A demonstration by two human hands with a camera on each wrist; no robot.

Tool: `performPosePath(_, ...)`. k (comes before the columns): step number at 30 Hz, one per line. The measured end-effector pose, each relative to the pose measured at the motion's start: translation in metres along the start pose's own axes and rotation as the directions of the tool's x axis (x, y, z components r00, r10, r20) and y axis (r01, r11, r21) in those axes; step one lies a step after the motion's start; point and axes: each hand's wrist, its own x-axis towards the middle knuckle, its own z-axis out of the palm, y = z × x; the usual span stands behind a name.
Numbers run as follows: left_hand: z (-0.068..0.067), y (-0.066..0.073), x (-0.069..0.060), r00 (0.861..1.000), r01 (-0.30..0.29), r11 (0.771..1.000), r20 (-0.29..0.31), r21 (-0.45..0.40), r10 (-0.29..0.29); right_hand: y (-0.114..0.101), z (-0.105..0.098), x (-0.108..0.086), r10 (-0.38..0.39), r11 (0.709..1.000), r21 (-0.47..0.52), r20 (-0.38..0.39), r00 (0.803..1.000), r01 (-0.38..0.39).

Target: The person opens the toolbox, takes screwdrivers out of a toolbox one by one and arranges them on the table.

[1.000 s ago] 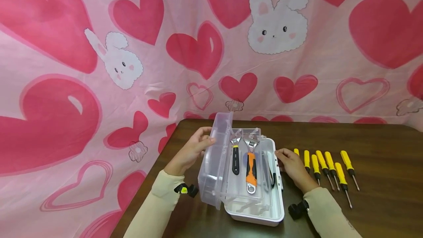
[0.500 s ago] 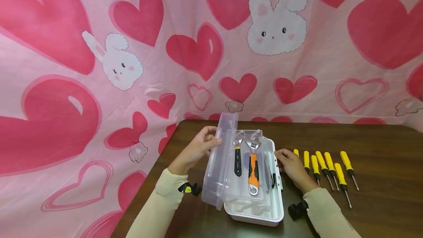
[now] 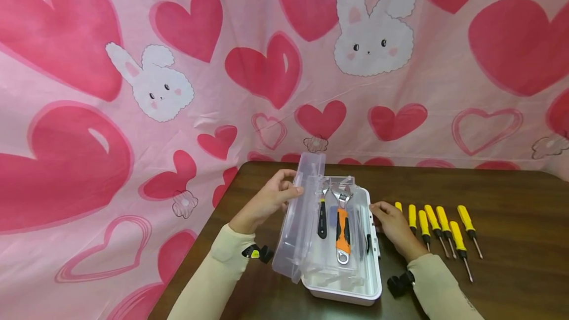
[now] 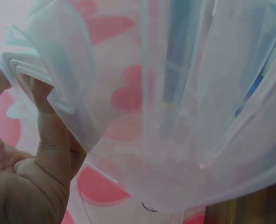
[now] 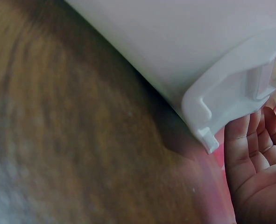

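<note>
A white toolbox [image 3: 344, 296] stands on the table with its clear plastic lid [image 3: 293, 241] raised on the left side. My left hand [image 3: 268, 200] holds the lid's far part, the thumb on the near face; the left wrist view shows fingers at the lid's moulded edge. On a clear tray [image 3: 330, 260] inside lie an orange-and-black adjustable wrench [image 3: 343, 236] and a smaller black-handled adjustable wrench [image 3: 322, 219]. My right hand [image 3: 395, 223] grips the box's right rim; in the right wrist view its fingers are curled beside the white latch part [image 5: 236, 88].
Several yellow-handled screwdrivers [image 3: 457, 241] lie on the dark wooden table [image 3: 511, 270] to the right of my right hand. A pink cloth printed with hearts and rabbits [image 3: 311, 73] hangs behind and to the left of the table.
My left hand has moved rightward with the lid, which now leans closer to the box. The tray and both wrenches have shifted slightly right. My right hand has stayed at the rim.
</note>
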Motion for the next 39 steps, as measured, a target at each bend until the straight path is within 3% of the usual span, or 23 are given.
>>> performPosePath(8,0.005,0.002,0.003,1.0,0.005,0.997,-0.008,0.08,-0.004,0.0,-0.001,0.001,0.014,1.0,-0.019,0.006,1.0,-0.014)
performPosePath(19,0.01,0.008,0.004,0.999,0.03,0.993,0.019,0.115,-0.033,0.001,-0.002,0.0,0.02,0.999,-0.033,0.001,1.0,-0.02)
performPosePath(31,0.019,0.014,0.007,0.998,0.059,0.98,0.026,0.192,-0.066,0.0,0.0,-0.001,0.008,0.999,-0.047,0.018,1.0,-0.007)
performPosePath(39,0.023,0.019,0.012,0.996,0.072,0.958,0.036,0.276,-0.086,-0.001,-0.001,-0.001,0.01,0.998,-0.065,0.015,1.0,-0.009)
